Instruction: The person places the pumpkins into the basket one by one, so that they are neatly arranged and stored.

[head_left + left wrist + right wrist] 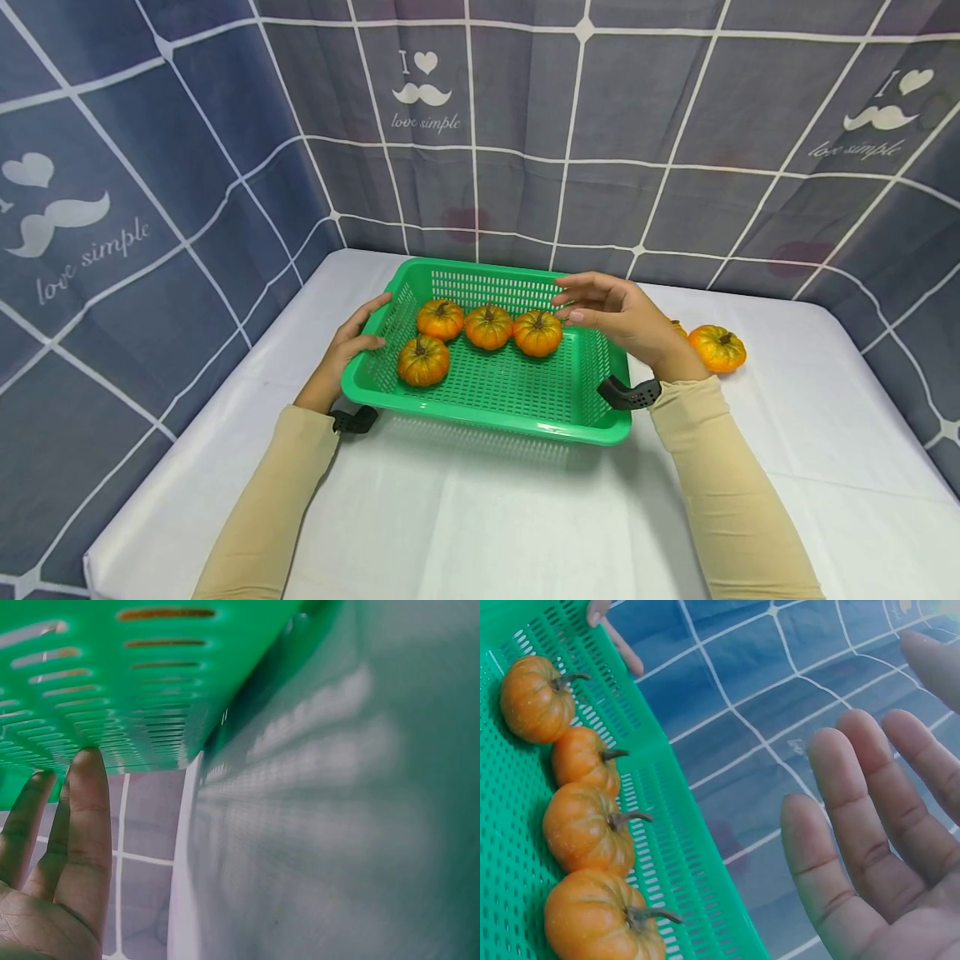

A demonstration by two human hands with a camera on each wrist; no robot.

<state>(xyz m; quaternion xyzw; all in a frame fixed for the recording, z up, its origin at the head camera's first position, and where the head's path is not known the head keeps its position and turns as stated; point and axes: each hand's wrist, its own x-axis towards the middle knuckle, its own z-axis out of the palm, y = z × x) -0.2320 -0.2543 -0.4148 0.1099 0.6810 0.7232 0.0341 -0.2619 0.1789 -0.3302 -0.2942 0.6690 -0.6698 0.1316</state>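
Several small orange pumpkins [488, 326] sit in a green plastic basket [517, 430], bunched towards its left and back; in the right wrist view they form a row, with one pumpkin [589, 829] near the middle. My left hand [347, 346] holds the basket's left end, thumb over the rim. The left wrist view shows its fingers [88, 832] straight against the slotted outer wall. Above the basket's right end, my right hand [618, 317] hovers with fingers spread and holds nothing. Its palm and fingertips face the camera in the right wrist view.
On the white table [480, 517], another pumpkin [717, 348] lies right of the basket, with part of one more showing behind my right wrist. Dark checked cloth [525, 100] hangs along the back and sides.
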